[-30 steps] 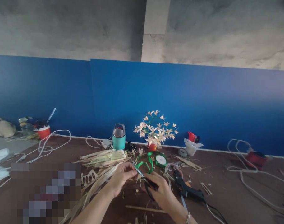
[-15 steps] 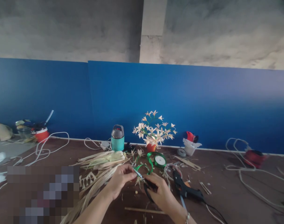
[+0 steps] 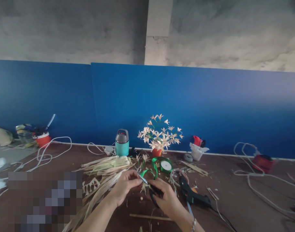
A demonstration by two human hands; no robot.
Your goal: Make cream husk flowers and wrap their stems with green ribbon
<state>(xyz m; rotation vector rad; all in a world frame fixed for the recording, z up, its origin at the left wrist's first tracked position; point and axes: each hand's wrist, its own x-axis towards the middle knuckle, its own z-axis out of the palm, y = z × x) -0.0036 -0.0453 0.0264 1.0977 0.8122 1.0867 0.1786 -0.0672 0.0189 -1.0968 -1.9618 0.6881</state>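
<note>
My right hand grips black-handled scissors, blades pointing up-left toward my left hand. My left hand is pinched shut on a small pale piece at the blade tips; it is too small to name. Both hands hover over the brown table, just in front of a green ribbon spool with a loose green ribbon loop. A heap of dried pale leaf strips lies to the left of my left hand.
A black glue gun lies right of my right hand with its cord trailing. Behind stand a pot of pale handmade flowers, a teal jar, a white cup, a red item and white cables. A wooden stick lies near me.
The view has shifted slightly; my hands stay together with the scissors at the small piece, showing almost no movement.
</note>
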